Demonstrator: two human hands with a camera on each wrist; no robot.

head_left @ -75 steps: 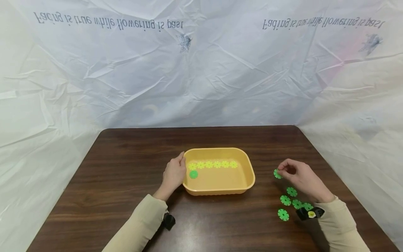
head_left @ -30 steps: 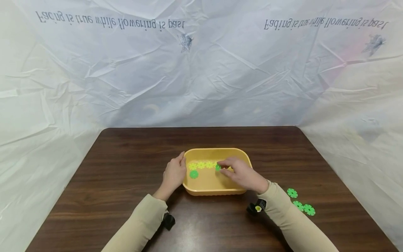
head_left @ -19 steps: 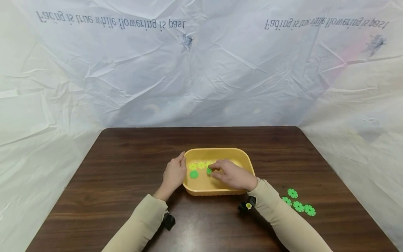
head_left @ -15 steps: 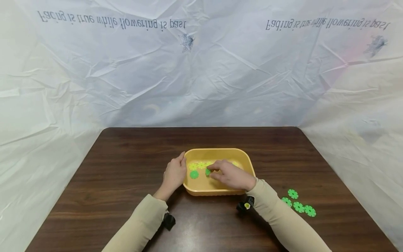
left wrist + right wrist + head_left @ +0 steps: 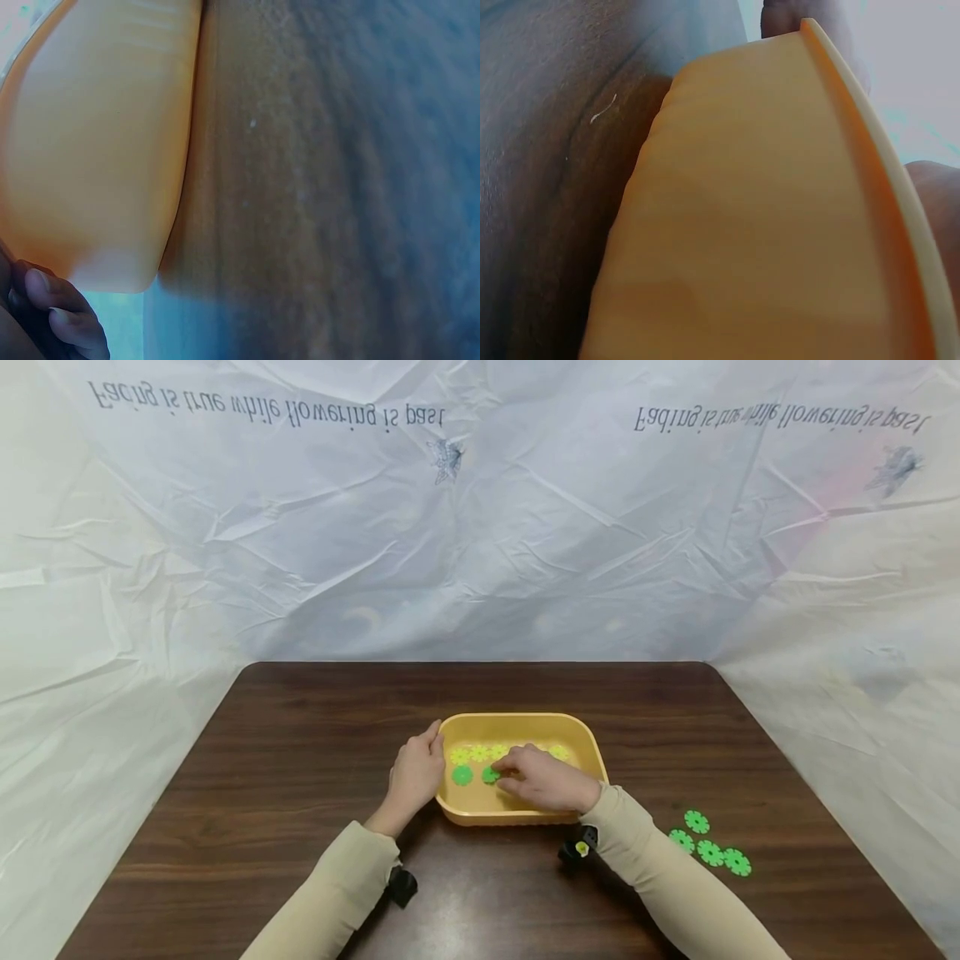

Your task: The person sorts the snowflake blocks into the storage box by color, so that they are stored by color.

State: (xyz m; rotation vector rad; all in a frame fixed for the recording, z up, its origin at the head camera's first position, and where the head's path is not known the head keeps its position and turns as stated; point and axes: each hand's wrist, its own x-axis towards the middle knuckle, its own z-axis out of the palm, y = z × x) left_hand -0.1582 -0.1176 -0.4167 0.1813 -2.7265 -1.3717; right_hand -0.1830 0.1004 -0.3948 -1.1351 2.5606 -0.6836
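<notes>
A yellow plastic basin [image 5: 517, 818] stands on the table. My left hand [image 5: 417, 772] holds its left end; in the left wrist view the curled fingers [image 5: 67, 307] lie against the basin's outer wall. My right hand [image 5: 551, 779] reaches over the front rim and pinches a green notched snowflake disc [image 5: 491, 774] low inside. Left of it, a second green snowflake disc [image 5: 462, 775] lies flat on the basin floor. Behind them runs a row of yellow snowflake discs [image 5: 478, 753], partly hidden by the right hand. The right wrist view shows mostly the basin's outer side [image 5: 742, 202].
Several green snowflake discs [image 5: 710, 852] lie on the dark wooden table [image 5: 322, 727] to the right, one partly behind the right sleeve [image 5: 660, 868]. A white printed sheet [image 5: 480, 568] hangs behind the table and along both sides.
My right hand has carried a green disc from the table at right into the basin, then leftward and down beside the first green one. The left hand has stayed on the basin.
</notes>
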